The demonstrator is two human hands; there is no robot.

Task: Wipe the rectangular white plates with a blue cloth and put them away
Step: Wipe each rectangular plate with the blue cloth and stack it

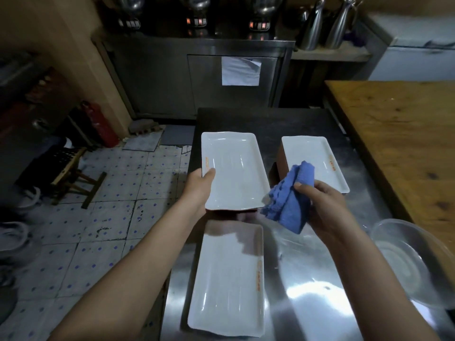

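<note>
The left hand (200, 187) gripped a raised rectangular white plate (234, 168); the right hand (326, 205) clutched the blue cloth (290, 203) (bunched), seemingly due onto it next.

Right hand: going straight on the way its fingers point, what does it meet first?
Likely the plate that the left hand holds, with the cloth in the right hand touching first; depth unclear.
</note>
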